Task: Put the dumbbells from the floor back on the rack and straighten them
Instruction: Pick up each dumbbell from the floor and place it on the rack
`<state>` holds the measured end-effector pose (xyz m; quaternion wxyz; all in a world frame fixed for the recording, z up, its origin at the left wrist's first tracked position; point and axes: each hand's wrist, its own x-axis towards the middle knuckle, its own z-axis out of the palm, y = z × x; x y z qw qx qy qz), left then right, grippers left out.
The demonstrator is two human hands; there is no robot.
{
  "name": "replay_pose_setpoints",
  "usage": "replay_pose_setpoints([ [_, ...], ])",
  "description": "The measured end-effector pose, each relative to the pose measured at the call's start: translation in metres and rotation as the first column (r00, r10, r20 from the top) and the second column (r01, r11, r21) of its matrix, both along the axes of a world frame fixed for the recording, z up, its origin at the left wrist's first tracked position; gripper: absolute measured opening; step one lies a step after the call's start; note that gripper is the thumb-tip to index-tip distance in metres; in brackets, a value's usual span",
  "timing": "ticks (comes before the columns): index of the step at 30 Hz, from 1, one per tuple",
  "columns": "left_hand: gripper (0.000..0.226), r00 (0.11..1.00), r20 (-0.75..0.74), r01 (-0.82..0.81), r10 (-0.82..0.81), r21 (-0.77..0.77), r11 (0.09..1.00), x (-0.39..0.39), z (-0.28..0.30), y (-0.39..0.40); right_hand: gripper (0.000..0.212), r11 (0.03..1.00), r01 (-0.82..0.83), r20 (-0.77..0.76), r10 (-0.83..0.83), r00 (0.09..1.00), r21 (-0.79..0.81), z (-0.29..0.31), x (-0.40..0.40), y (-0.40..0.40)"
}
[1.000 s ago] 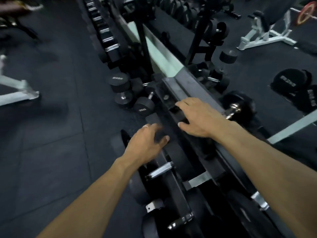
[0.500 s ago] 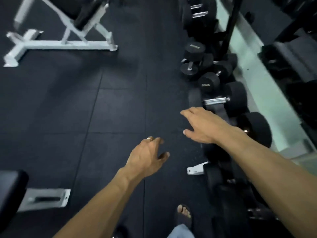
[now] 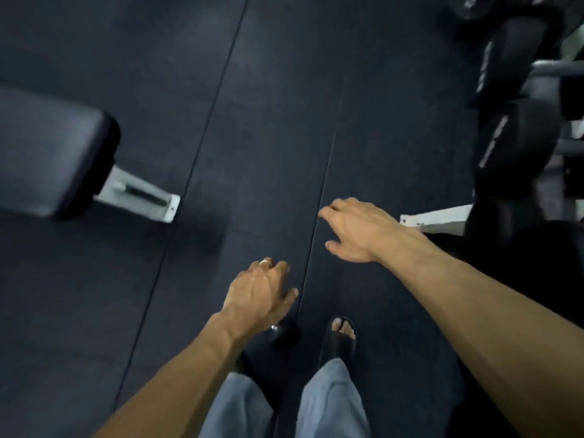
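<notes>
Both hands empty, palms down, held out over the floor. Left hand [image 3: 260, 294]: fingers loosely curled, nothing in them, a ring [image 3: 264, 262] on one finger. Right hand [image 3: 354, 230]: fingers relaxed and slightly spread, nothing in them, farther forward and to the right of the left hand; the two are apart, not touching.

Floor [image 3: 259, 128]: dark rubber mat tiles, straight seams running away from the hands, one seam passing between them.

Dumbbells [image 3: 505, 147]: dark round heads stacked in a row to the right of the right hand, up along the right edge of view, blurred. Pale markings on the heads, not legible. They sit on the rack, whose light-coloured foot [image 3: 436, 219] lies flat on the floor just right of the right wrist. A small dark object with a shiny spot [image 3: 278, 330] lies on the floor under the left wrist; cannot tell what it is.

Bench pad [image 3: 53, 159]: black padded end, well to the left of the left hand, on a pale metal frame [image 3: 142, 196].

Below the hands: two legs in light blue trousers [image 3: 331, 403], right foot in a dark open-toed sandal [image 3: 341, 336] beside the seam.
</notes>
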<state>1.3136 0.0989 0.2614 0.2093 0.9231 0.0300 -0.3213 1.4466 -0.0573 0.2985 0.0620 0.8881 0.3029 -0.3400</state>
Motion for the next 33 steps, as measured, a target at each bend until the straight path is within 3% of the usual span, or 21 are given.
replay_pose_setpoints([
  [9,0.039,0.958,-0.281,-0.022,0.065,0.151,0.988,-0.118,-0.175,0.002,0.054,0.963,-0.264,-0.268,0.242,0.933,-0.050,-0.194,-0.082,0.044],
  [14,0.046,0.906,-0.337,-0.206,0.255,0.174,0.963,-0.152,-0.272,0.005,0.064,0.957,-0.274,-0.360,0.225,0.905,-0.091,-0.292,-0.101,0.066],
  [18,0.051,0.866,-0.290,-0.384,0.407,0.136,0.913,-0.155,-0.340,0.006,0.070,0.969,-0.245,-0.300,0.229,0.926,-0.017,-0.350,-0.098,0.093],
  [23,0.052,0.716,-0.321,-0.670,0.621,-0.064,0.740,-0.151,-0.401,-0.006,0.073,0.954,-0.289,-0.315,0.298,0.901,0.078,-0.410,-0.098,0.117],
  [27,0.041,0.601,-0.347,-0.797,0.720,-0.185,0.575,-0.153,-0.428,-0.016,0.068,0.966,-0.216,-0.368,0.254,0.895,0.143,-0.436,-0.098,0.126],
  [30,0.046,0.525,-0.432,-0.851,0.733,-0.270,0.451,-0.157,-0.433,-0.020,0.061,0.966,-0.183,-0.383,0.242,0.891,0.183,-0.442,-0.092,0.128],
  [33,0.043,0.480,-0.444,-0.876,0.756,-0.282,0.391,-0.155,-0.428,-0.024,0.043,0.967,-0.128,-0.395,0.208,0.895,0.220,-0.444,-0.090,0.123],
])
